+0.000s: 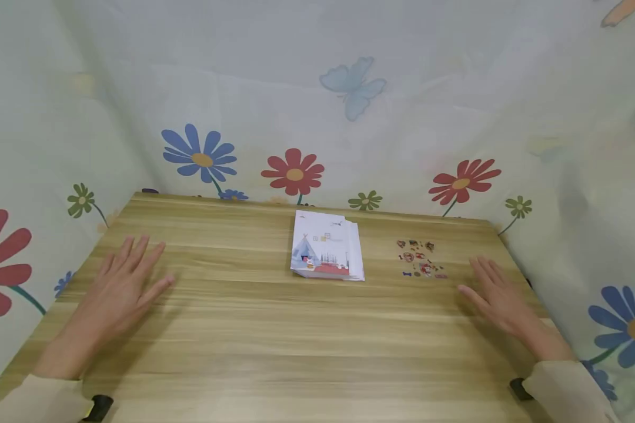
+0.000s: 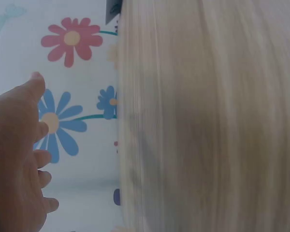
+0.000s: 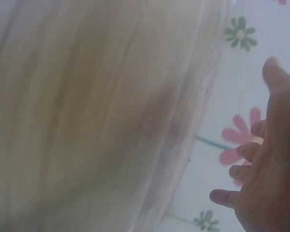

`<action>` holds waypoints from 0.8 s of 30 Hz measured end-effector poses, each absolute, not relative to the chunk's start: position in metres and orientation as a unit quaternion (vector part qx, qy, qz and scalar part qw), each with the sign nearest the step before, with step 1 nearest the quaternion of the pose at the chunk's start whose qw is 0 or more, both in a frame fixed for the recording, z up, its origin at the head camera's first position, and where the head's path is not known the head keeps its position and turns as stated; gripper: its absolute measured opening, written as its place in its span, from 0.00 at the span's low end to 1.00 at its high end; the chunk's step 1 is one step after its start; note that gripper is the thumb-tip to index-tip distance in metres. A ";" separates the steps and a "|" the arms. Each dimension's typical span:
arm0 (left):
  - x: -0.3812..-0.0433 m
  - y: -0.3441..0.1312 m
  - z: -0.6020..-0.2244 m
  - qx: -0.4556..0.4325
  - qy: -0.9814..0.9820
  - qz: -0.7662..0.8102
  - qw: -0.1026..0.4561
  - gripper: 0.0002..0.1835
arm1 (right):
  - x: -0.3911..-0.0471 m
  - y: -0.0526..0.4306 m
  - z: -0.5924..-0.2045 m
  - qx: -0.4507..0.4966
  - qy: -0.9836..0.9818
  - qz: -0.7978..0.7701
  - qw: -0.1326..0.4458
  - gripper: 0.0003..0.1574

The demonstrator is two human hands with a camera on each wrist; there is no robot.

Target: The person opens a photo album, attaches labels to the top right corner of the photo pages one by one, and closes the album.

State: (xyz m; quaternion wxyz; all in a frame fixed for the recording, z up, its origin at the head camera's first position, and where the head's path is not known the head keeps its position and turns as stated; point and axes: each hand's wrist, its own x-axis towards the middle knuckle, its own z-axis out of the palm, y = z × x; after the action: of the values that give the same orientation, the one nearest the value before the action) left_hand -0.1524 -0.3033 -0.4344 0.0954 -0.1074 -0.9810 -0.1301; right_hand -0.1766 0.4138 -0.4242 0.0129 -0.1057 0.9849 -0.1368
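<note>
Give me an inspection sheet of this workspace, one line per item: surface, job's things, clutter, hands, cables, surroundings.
Surface: wood-grain table, light brown.
Job's things: white booklet with a tent scene printed on it, lying near the far edge, white layers jutting out at its right side; small colorful stickers, apparently, lying flat to its right.
Clutter: nothing seen.
Hands: left hand at the left side, right hand just right of the stickers; both with fingers extended, holding nothing.
Cables: nothing seen.
Surroundings: pale backdrop behind and at both sides, printed with flowers and a blue butterfly.
</note>
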 end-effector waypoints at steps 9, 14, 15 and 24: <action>-0.157 -0.277 -0.426 -0.123 -0.973 -0.166 0.099 0.39 | -0.184 0.379 -0.414 -0.109 0.978 -0.172 -0.031 0.51; -0.163 -0.258 -0.420 -0.134 -0.969 -0.182 0.099 0.40 | -0.190 0.357 -0.405 -0.120 0.974 -0.188 -0.040 0.50; -0.165 -0.255 -0.419 -0.136 -0.968 -0.187 0.098 0.40 | -0.192 0.353 -0.404 -0.120 0.973 -0.194 -0.037 0.50; -0.180 -0.219 -0.409 -0.148 -0.959 -0.231 0.073 0.41 | -0.209 0.322 -0.406 -0.121 0.966 -0.227 -0.024 0.51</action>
State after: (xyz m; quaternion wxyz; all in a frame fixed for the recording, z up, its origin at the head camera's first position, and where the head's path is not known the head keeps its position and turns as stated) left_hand -0.1800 -0.2193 -0.4090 0.0728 -0.1481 -0.9590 -0.2306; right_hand -0.2093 0.3219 -0.4055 -0.0238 -0.1208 0.9661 -0.2269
